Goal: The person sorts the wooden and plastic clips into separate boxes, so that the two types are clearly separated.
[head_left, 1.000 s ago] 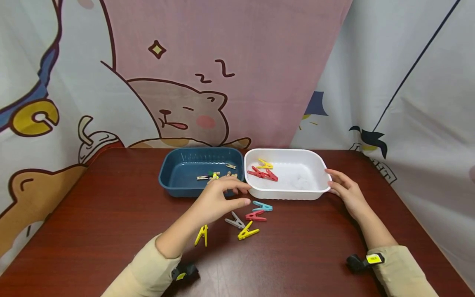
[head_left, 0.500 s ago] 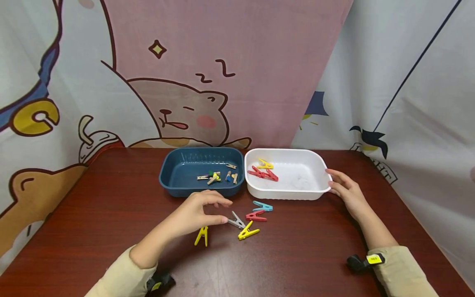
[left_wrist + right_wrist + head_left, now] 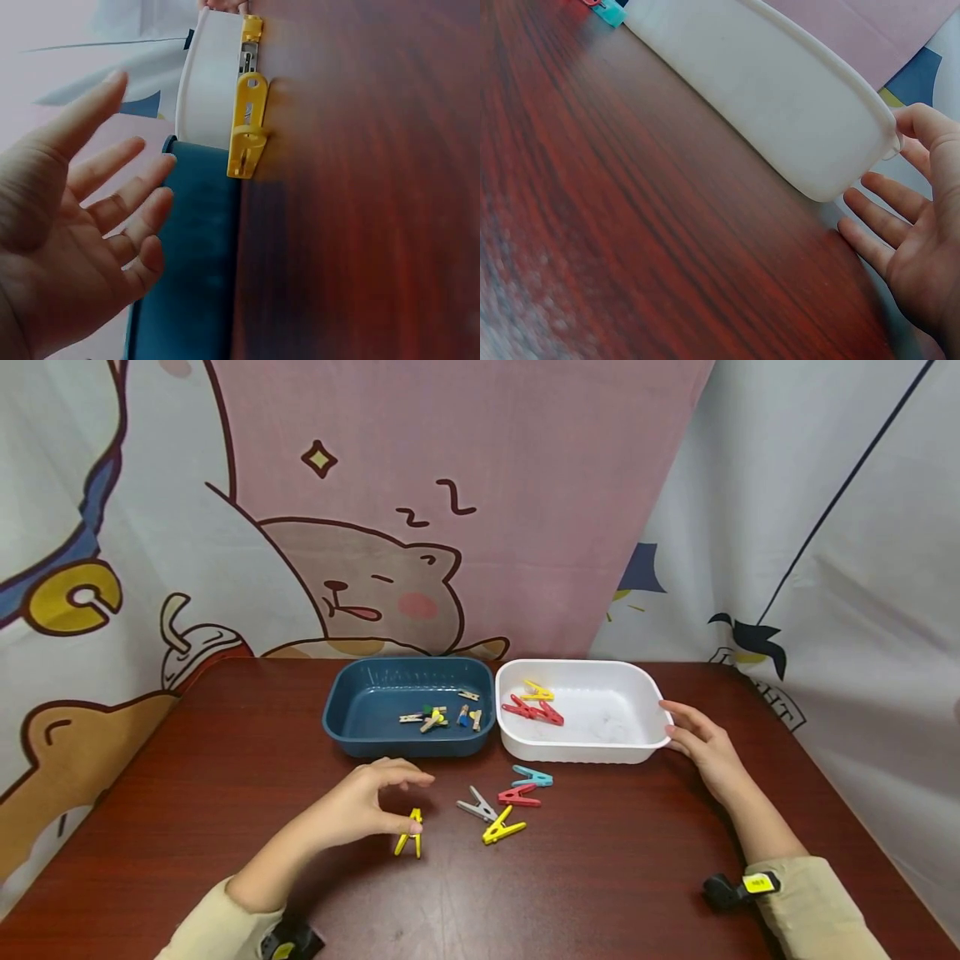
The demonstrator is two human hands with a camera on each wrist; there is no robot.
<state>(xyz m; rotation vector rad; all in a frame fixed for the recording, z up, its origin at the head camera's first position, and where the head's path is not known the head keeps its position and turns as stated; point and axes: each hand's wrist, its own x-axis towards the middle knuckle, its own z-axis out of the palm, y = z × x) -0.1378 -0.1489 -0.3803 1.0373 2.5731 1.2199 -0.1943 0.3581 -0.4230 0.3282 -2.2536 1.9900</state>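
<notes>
My left hand (image 3: 367, 802) hovers over a yellow clothespin (image 3: 409, 843) on the table, thumb and fingers spread apart. Its thumb overlaps the clothespin in the head view; in the left wrist view a gap separates them, and nothing is in the hand. My right hand (image 3: 705, 747) touches the right rim of the white bin (image 3: 577, 752) with thumb and forefinger; its other fingers (image 3: 877, 217) stretch loosely beside the bin. Further right of the left hand lie a grey clothespin (image 3: 480, 807), another yellow clothespin (image 3: 502, 828), a red clothespin (image 3: 519, 796) and a light blue clothespin (image 3: 533, 776).
A dark blue bin (image 3: 352, 747) stands left of the white one, holding several small wooden clothespins (image 3: 432, 720). Red clothespins (image 3: 532, 710) and a yellow one lie inside the white bin. A patterned curtain (image 3: 480, 510) hangs behind the brown table (image 3: 600, 877).
My left hand has moved left and toward me, from in front of the bins to over the near-left yellow clothespin. The right hand stays at the white bin's rim.
</notes>
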